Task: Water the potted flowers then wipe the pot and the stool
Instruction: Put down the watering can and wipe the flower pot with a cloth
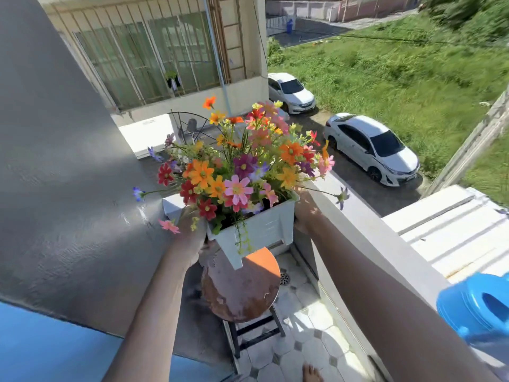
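Observation:
A white square pot [264, 230] filled with many-coloured flowers [237, 166] hangs in the air, tilted, above a round orange stool [242, 288] with a worn, stained seat. My left hand [190, 235] grips the pot's left side, partly hidden by blooms. My right hand [304, 213] holds the pot's right side. A blue watering can [479, 307] rests on the balcony ledge at the right edge, near my right forearm. No cloth is in view.
A grey wall [68, 188] closes the left side. The balcony parapet [366, 235] runs along the right. The tiled floor [308, 337] has a drain [285, 278] behind the stool. My bare foot [311, 373] shows at the bottom. Two white cars stand far below.

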`<state>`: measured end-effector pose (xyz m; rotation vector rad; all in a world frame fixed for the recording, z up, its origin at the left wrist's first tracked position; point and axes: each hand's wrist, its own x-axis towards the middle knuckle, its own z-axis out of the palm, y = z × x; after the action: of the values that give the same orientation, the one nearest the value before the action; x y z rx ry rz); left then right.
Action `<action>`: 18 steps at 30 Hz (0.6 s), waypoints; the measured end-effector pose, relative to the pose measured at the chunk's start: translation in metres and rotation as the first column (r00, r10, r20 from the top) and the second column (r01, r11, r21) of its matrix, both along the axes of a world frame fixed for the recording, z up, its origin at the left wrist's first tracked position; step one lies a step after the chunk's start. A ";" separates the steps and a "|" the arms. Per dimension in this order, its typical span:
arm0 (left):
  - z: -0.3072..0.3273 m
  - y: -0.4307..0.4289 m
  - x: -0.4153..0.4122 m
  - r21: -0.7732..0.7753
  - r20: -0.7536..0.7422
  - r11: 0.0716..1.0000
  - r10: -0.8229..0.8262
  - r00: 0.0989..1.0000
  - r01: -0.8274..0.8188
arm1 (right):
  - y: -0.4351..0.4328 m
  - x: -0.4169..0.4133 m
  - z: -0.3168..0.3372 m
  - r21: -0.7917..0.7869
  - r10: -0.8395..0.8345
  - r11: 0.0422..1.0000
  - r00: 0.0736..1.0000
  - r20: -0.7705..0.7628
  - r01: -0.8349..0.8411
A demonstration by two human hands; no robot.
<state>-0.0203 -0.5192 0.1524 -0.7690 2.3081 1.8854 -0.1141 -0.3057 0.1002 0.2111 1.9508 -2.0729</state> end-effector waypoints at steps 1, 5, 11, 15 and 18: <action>-0.002 0.000 -0.002 0.009 -0.002 1.000 0.010 1.000 -0.010 | 0.002 0.002 0.002 -0.013 0.012 1.000 1.000 -0.025 -0.013; -0.010 -0.001 -0.012 0.005 -0.040 0.998 0.063 0.997 -0.063 | 0.012 0.002 -0.005 -0.108 0.078 0.990 0.991 -0.109 -0.090; -0.033 0.005 -0.028 -0.036 -0.016 0.991 0.127 0.992 -0.127 | 0.048 -0.012 -0.046 0.089 0.097 0.992 0.991 -0.096 -0.088; -0.051 0.015 -0.043 0.044 0.072 0.996 0.076 0.994 -0.080 | 0.055 -0.028 -0.030 0.101 0.080 0.993 0.957 -0.280 -0.053; -0.056 0.022 -0.055 0.020 0.054 0.987 0.158 0.986 -0.160 | 0.038 -0.047 -0.021 0.101 0.115 0.991 0.949 -0.294 -0.088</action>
<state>-0.0758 -0.4976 0.0968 -1.0145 2.2497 1.9265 -0.1611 -0.2673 0.0794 -0.1958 2.1738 -2.0525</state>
